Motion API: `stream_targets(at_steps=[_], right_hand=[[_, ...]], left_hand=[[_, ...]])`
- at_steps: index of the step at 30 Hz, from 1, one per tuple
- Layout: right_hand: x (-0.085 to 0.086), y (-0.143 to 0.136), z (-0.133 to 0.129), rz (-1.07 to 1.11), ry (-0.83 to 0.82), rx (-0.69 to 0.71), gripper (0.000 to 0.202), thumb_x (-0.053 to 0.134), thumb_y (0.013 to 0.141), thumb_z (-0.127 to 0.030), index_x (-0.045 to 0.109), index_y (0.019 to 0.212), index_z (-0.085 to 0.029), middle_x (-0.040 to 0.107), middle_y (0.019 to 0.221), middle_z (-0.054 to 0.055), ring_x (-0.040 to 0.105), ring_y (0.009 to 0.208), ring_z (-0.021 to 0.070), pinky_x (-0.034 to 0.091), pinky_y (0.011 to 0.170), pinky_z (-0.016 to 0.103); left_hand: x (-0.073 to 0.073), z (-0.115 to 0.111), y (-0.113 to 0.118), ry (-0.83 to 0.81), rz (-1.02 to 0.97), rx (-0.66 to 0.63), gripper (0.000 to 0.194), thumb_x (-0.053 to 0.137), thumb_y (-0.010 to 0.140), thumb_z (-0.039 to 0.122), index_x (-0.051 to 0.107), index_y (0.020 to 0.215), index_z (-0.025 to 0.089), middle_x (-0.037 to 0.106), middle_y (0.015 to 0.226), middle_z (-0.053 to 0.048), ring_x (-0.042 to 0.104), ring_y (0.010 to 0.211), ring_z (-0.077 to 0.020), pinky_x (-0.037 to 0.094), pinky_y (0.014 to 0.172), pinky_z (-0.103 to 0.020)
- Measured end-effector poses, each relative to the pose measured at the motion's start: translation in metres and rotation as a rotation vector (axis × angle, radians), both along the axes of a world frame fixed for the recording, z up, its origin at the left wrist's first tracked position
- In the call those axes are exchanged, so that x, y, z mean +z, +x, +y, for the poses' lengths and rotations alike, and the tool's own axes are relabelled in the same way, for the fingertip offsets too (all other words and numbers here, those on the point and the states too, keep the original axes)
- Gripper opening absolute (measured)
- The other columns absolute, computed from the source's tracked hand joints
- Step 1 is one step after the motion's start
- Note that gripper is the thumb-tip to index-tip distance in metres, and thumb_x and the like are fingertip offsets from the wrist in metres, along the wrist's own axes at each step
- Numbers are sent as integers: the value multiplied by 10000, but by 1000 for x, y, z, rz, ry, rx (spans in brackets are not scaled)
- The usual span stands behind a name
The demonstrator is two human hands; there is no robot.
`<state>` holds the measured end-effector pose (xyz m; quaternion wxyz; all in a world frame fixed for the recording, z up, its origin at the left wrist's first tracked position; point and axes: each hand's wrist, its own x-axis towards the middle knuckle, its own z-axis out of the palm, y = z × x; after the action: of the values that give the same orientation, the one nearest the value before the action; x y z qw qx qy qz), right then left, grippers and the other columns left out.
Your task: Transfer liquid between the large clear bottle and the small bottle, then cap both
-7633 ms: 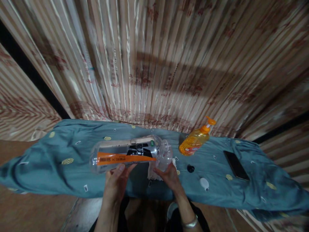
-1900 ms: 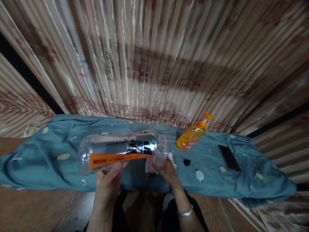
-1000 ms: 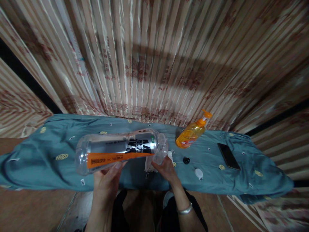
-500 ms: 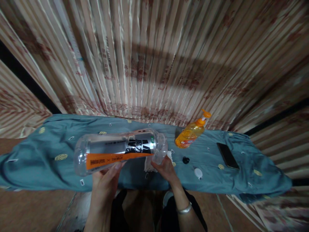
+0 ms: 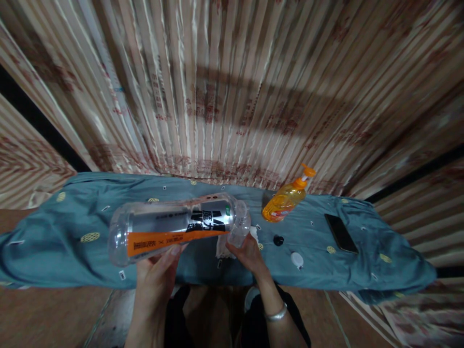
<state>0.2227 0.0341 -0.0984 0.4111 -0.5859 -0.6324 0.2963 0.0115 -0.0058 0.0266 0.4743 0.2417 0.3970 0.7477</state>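
My left hand (image 5: 159, 266) is closed around the underside of a large clear plastic drink bottle (image 5: 174, 224) with a silver and orange label. The bottle lies nearly level in the air, its base to the left and its uncapped-looking neck to the right. Close against that neck is a small clear plastic container (image 5: 238, 236), gripped by my right hand (image 5: 248, 253). Whether the two mouths touch is hard to make out, and no liquid can be seen between them. Beneath the small container, a crumpled white tissue (image 5: 223, 249) lies on the cloth, partly hidden.
A teal patterned cloth (image 5: 203, 275) covers the narrow surface. To the right stand an orange pump bottle (image 5: 284, 200), a small black cap (image 5: 279, 240), a white round lid (image 5: 297, 260) and a dark phone (image 5: 340, 233). A pleated curtain (image 5: 232, 96) hangs behind.
The large bottle's base has shifted very slightly left and down. Both hands keep their grips, and the other things stay in place.
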Motion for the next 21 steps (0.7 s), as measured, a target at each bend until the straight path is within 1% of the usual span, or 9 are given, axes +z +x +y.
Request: stream_targets(at_steps=[5, 9, 12, 17, 19, 21], right_hand=[[1, 0, 1, 14, -16, 8, 362, 733, 760, -297, 632, 1092, -191, 763, 1075, 117, 729, 1044, 304, 581, 944, 465], [-1, 0, 1, 41, -5, 16, 409, 736, 749, -283, 627, 1132, -191, 773, 1040, 104, 744, 991, 302, 597, 907, 476], [-1, 1, 2, 26, -20, 19, 427, 738, 753, -286, 623, 1151, -184, 770, 1051, 106, 743, 998, 298, 594, 916, 466], [-1, 1, 1, -14, -12, 28, 400, 724, 779, -321, 636, 1149, -193, 768, 1062, 102, 733, 1028, 302, 584, 935, 482], [-1, 1, 1, -7, -1, 30, 383, 721, 776, -317, 641, 1131, -199, 765, 1073, 103, 733, 1024, 301, 583, 935, 492], [-1, 1, 1, 3, 7, 25, 374, 720, 766, -304, 642, 1117, -203, 762, 1082, 105, 734, 1019, 303, 583, 929, 497]], left_hand=[[-5, 0, 0, 11, -17, -4, 477, 914, 538, 301, 740, 978, 240, 758, 783, -19, 747, 842, -298, 591, 883, -524], [-7, 0, -1, -23, -29, 12, 563, 939, 478, 297, 729, 997, 235, 743, 735, -16, 744, 795, -298, 610, 823, -525], [-9, 0, -2, -29, -35, 9, 538, 937, 493, 308, 720, 979, 233, 736, 721, -14, 742, 769, -290, 613, 809, -522], [-10, -1, -2, -9, -78, -18, 434, 912, 560, 277, 709, 943, 256, 724, 719, 19, 737, 851, -276, 570, 918, -540], [-10, -1, -1, 8, -80, -19, 443, 914, 557, 265, 707, 950, 259, 718, 713, 27, 737, 854, -270, 552, 948, -544], [-9, -1, -1, 16, -64, -28, 475, 923, 537, 268, 708, 960, 251, 732, 748, 13, 738, 859, -280, 551, 945, -550]])
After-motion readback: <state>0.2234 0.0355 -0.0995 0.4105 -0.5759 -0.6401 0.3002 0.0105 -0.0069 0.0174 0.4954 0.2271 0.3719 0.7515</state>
